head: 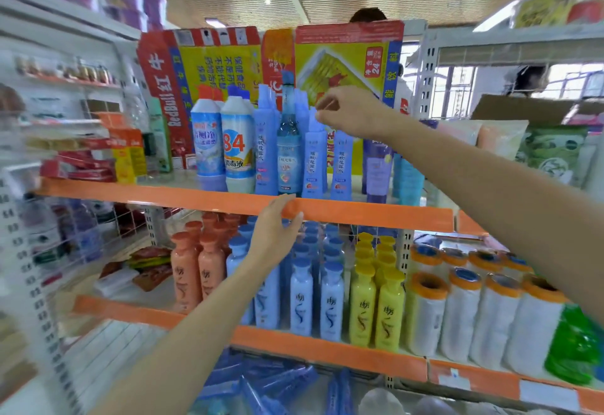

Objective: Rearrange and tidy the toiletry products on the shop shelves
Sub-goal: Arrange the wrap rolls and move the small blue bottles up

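— Bottles in tall light-blue plastic (313,156) stand in a row at the front of the upper orange-edged metal shelf (359,215). See them?

— Yes. What is the right hand (351,110) doing?

— It is up by the pointed top of one of those blue bottles. Its fingers (322,106) are curled close together there. I cannot tell if they pinch the top or just touch it.

— And the left hand (276,231)?

— It rests on the orange shelf edge, fingers straight and close together, holding nothing.

— What stands beside the blue ones?

— A clear blue glass-look bottle with a blue cap (289,140) stands among them. A white bottle marked 84 (238,150) is to the left. Below are orange, pale blue and yellow bottles (361,307).
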